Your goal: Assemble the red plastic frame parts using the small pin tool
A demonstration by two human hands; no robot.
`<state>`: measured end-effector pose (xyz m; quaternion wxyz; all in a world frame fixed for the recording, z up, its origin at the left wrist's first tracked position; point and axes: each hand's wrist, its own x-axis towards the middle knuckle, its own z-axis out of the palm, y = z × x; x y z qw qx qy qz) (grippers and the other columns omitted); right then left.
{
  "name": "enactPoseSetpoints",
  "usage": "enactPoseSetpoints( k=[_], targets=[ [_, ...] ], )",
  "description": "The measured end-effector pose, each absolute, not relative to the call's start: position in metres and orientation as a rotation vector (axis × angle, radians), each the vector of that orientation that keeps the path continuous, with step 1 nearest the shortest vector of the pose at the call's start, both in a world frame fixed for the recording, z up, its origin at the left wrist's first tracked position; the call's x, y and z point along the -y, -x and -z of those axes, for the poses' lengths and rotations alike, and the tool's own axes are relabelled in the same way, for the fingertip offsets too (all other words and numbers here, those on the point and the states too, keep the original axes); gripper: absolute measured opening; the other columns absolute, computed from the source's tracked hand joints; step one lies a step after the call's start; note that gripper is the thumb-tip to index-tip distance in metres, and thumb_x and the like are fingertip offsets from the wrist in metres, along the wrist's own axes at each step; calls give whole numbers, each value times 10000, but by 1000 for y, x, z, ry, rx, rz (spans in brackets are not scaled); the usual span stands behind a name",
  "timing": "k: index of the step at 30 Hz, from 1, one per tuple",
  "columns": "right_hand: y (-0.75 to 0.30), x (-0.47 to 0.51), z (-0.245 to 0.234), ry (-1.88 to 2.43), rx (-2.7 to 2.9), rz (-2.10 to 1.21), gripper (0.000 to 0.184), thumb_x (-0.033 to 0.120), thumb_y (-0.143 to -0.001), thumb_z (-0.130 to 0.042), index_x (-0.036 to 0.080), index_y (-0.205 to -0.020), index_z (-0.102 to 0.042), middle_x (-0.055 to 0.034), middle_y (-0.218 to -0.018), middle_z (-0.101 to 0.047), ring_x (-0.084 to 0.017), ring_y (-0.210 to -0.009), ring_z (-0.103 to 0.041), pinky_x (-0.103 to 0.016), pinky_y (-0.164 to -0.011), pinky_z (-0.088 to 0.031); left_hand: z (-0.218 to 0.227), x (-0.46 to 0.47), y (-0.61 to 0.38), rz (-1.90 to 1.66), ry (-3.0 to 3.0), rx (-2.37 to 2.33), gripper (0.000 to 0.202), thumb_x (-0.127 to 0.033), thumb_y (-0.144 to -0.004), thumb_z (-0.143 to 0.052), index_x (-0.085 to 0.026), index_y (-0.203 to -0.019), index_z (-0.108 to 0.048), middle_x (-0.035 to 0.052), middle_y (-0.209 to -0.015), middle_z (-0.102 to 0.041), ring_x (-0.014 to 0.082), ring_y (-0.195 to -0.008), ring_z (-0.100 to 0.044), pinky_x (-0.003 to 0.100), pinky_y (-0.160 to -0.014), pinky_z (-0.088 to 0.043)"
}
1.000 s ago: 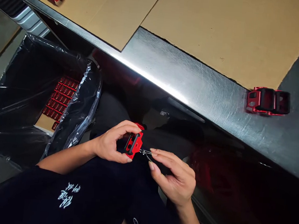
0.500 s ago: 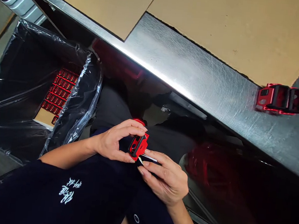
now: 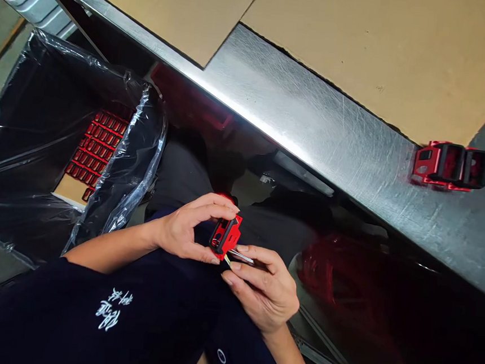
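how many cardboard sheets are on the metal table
2: a left sheet at the picture's upper left and a right sheet at its upper right. Both run past the top edge; layers beneath could be hidden.

White characters [image 3: 107,322] slanting on the shirt [image 3: 158,316], lower left, not clearly legible, white ring [image 3: 221,356] showing on dark cloth, bottom centre, illegible scribble [image 3: 379,88] marking cardboard [image 3: 365,45], upper right
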<state>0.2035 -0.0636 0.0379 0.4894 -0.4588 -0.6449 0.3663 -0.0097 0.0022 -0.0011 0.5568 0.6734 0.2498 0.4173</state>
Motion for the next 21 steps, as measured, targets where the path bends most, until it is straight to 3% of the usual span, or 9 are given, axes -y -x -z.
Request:
enactPoseSetpoints(
  k=[9, 21],
  targets=[
    [-202, 61, -38, 1121, 1575, -840, 160, 151, -868, -801, 244, -998, -805, -80, -1011, -785, -199, -826, -790, -292, -676, -698, 5, -1, 10, -989, -1510, -569, 902, -347, -698, -930, -298, -1485, -494, 162, -1362, -556, 279, -1202, -633, 365, -903, -642],
    [-203, 61, -39, 1121, 1616, -802, 85, 193, -899, -785, 228, -976, -794, -88, -1005, -783, -199, -833, -794, -283, -677, -696, 5, -1, 9, -997, -1481, -558, 929, -354, -677, -945, -326, -1486, -490, 156, -1374, -556, 272, -1153, -667, 377, -884, -653]
  ],
)
